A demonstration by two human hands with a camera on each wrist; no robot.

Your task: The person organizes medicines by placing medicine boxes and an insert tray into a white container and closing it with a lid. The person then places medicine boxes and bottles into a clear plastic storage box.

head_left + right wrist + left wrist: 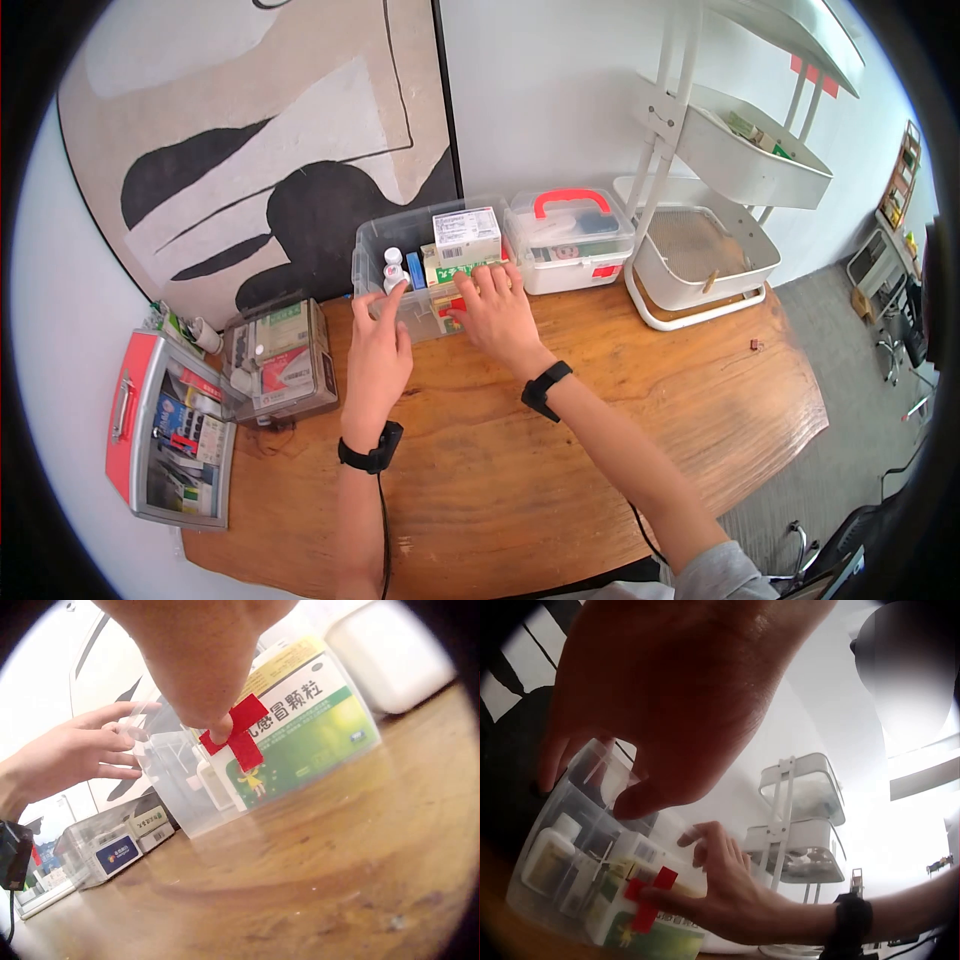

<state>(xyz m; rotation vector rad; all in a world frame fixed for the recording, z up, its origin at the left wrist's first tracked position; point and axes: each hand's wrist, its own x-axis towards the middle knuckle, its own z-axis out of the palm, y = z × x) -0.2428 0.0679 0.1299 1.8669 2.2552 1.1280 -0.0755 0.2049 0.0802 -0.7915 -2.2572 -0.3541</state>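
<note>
A clear plastic bin [405,322] holds white bottles [394,270], a blue box [416,271] and medicine boxes [467,236]. At its left front corner my left hand [382,362] [667,697] grips the rim, thumb and fingers around the corner. My right hand [503,318] [202,660] holds the front wall, fingers over the top edge and thumb on a red cross [244,735]. Behind this wall stands a green and white box [307,742]. The fingers of my right hand are partly hidden in the right wrist view.
A lidded white case [575,270] with a red handle is right of the bin, beside a white wheeled rack [700,290]. Left are a clear box [325,375] of packages and a red and grey medicine case [140,420]. They stand on a wooden table [480,470].
</note>
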